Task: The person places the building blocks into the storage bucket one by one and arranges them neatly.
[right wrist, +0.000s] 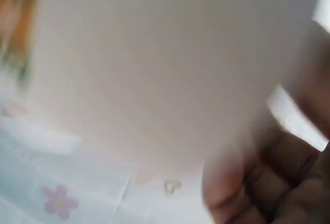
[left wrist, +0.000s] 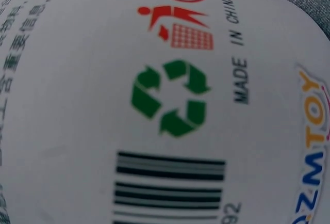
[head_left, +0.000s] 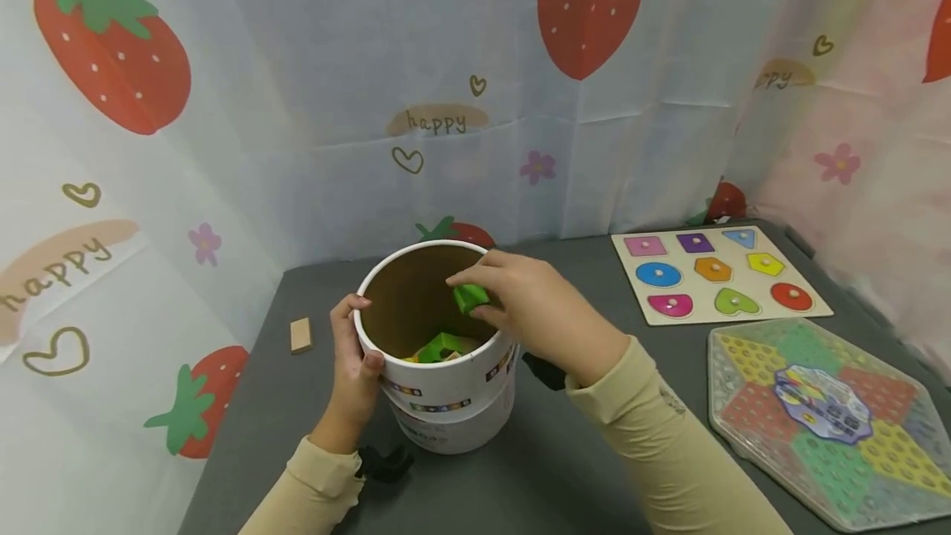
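A white cylindrical bucket (head_left: 453, 390) stands on the table, tilted slightly, with green and yellow blocks (head_left: 442, 347) at its bottom. My left hand (head_left: 352, 357) grips its left rim, fingertips over the edge and thumb at the front. In the left wrist view the bucket's printed wall (left wrist: 82, 115) fills the frame. Over the bucket's mouth, inside the right rim, my right hand (head_left: 538, 312) pinches a green block (head_left: 470, 297) between fingers and thumb. The right wrist view shows curled fingers (right wrist: 224, 182) beside a blurred pale surface; the block is hidden there.
A small wooden block (head_left: 300, 335) lies left of the bucket on the grey table (head_left: 575, 461). At the right are a shape puzzle board (head_left: 698, 302) and a hexagonal checkers board (head_left: 839, 461) in clear wrapping. A strawberry-print curtain (head_left: 319, 64) hangs behind the table.
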### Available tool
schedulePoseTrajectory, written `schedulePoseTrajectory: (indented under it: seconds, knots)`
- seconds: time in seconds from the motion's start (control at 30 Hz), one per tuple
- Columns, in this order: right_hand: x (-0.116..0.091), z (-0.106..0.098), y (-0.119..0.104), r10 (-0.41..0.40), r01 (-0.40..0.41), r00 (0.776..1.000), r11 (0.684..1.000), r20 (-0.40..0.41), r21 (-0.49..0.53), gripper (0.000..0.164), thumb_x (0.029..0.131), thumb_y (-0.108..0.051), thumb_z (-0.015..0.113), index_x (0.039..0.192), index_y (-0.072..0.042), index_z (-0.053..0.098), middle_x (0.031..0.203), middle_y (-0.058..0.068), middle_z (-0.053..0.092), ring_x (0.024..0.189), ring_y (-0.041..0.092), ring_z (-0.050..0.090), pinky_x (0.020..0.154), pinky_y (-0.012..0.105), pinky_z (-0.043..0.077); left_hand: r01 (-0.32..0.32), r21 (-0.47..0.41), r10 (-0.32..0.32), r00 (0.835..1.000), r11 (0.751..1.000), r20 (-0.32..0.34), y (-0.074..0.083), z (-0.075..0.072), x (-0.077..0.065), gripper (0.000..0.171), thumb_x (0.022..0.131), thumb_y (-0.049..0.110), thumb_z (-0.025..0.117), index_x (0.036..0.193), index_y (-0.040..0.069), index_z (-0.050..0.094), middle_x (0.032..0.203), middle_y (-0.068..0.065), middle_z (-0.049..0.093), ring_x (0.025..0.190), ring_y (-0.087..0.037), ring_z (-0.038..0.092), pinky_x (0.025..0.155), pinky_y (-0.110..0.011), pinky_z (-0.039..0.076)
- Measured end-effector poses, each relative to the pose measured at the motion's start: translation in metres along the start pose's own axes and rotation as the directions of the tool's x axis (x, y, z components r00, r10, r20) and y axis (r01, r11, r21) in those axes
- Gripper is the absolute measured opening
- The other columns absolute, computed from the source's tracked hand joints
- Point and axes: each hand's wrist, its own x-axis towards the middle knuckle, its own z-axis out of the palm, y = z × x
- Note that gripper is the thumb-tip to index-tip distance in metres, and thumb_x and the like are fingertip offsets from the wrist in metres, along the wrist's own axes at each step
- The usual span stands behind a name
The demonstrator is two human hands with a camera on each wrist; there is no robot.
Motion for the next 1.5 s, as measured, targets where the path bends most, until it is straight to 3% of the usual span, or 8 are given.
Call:
schedulePoseTrajectory:
  seconds: [0.23, 0.33, 0.47, 0.63, 0.77, 0.83, 1.27, 1.5]
  knots:
    - [0.011, 0.02, -0.016, 0.032, -0.035, 0.998, 0.998, 0.063, 0.044, 0.026, 0.082, -0.008, 0.075, 0.106, -0.018, 0.069, 0.103, -0.005, 0.067, 0.086, 0.008, 0.06, 0.074, 0.024, 0.048, 0.015, 0.033, -0.015, 1.0, 0.999, -0.002, 0.002, 0.003, -0.004, 0.078, 0.086, 0.058, 0.06, 0.13, 0.004, 0.024, 0.133, -0.036, 0.024, 0.116, -0.046, 0.04, 0.092, -0.035, 0.045]
    - [0.004, 0.016, -0.002, 0.07, -0.061, 0.994, 0.993, -0.085, 0.105, 0.023, 0.084, -0.006, 0.072, 0.105, -0.018, 0.071, 0.106, -0.006, 0.066, 0.086, 0.008, 0.06, 0.073, 0.025, 0.049, 0.024, 0.043, -0.025, 1.0, 0.999, 0.012, 0.003, 0.003, -0.003, 0.079, 0.086, 0.059, 0.059, 0.13, 0.004, 0.023, 0.134, -0.035, 0.024, 0.117, -0.048, 0.039, 0.092, -0.036, 0.045]
    - [-0.016, 0.005, 0.038, 0.292, -0.272, 0.915, 0.956, -0.278, 0.109, 0.014, 0.086, -0.009, 0.07, 0.098, -0.016, 0.072, 0.096, -0.003, 0.065, 0.082, 0.014, 0.061, 0.069, 0.033, 0.049, 0.032, 0.062, -0.034, 0.999, 0.998, 0.038, 0.003, 0.002, 0.0, 0.08, 0.087, 0.06, 0.056, 0.131, 0.004, 0.021, 0.137, -0.032, 0.024, 0.117, -0.053, 0.035, 0.093, -0.038, 0.045]
    - [-0.053, 0.008, 0.095, 0.595, -0.596, 0.802, 0.803, 0.051, -0.008, 0.02, 0.088, -0.02, 0.069, 0.106, -0.013, 0.07, 0.097, 0.006, 0.066, 0.086, 0.024, 0.062, 0.07, 0.043, 0.048, 0.017, 0.053, -0.019, 1.0, 0.998, 0.025, 0.006, 0.0, 0.001, 0.083, 0.085, 0.061, 0.058, 0.13, 0.002, 0.021, 0.136, -0.035, 0.024, 0.116, -0.053, 0.035, 0.093, -0.039, 0.044]
    - [-0.08, 0.034, 0.124, 0.645, -0.653, 0.712, 0.754, 0.277, -0.076, 0.022, 0.086, -0.024, 0.072, 0.105, -0.013, 0.072, 0.095, 0.006, 0.068, 0.083, 0.024, 0.061, 0.068, 0.045, 0.048, 0.019, 0.046, -0.019, 1.0, 0.999, 0.004, 0.009, -0.003, 0.001, 0.082, 0.084, 0.061, 0.059, 0.13, 0.004, 0.022, 0.134, -0.037, 0.023, 0.116, -0.049, 0.037, 0.093, -0.038, 0.044]
    - [-0.09, 0.048, 0.13, 0.639, -0.651, 0.698, 0.754, 0.324, -0.085, 0.021, 0.083, -0.025, 0.074, 0.101, -0.015, 0.074, 0.098, 0.006, 0.069, 0.085, 0.024, 0.062, 0.069, 0.048, 0.048, 0.02, 0.041, -0.02, 1.0, 0.999, -0.001, 0.01, -0.004, 0.0, 0.081, 0.085, 0.06, 0.06, 0.131, 0.005, 0.023, 0.134, -0.038, 0.022, 0.116, -0.047, 0.038, 0.093, -0.037, 0.044]
    - [-0.098, 0.069, 0.124, 0.506, -0.532, 0.81, 0.847, 0.297, 0.009, 0.02, 0.073, -0.019, 0.084, 0.089, -0.015, 0.073, 0.092, 0.005, 0.067, 0.086, 0.024, 0.06, 0.078, 0.046, 0.048, 0.017, 0.023, -0.016, 1.0, 1.0, -0.018, 0.013, -0.006, -0.004, 0.077, 0.085, 0.058, 0.061, 0.131, 0.007, 0.025, 0.134, -0.039, 0.022, 0.117, -0.048, 0.038, 0.093, -0.037, 0.044]
    - [-0.062, 0.028, 0.078, 0.38, -0.376, 0.91, 0.925, -0.169, 0.056, 0.031, 0.075, -0.025, 0.083, 0.102, -0.016, 0.072, 0.097, 0.003, 0.059, 0.07, 0.017, 0.053, 0.06, 0.035, 0.047, 0.052, 0.048, -0.053, 0.998, 0.998, 0.027, 0.011, -0.003, -0.002, 0.078, 0.085, 0.061, 0.057, 0.131, 0.009, 0.022, 0.137, -0.035, 0.022, 0.117, -0.056, 0.033, 0.093, -0.039, 0.045]
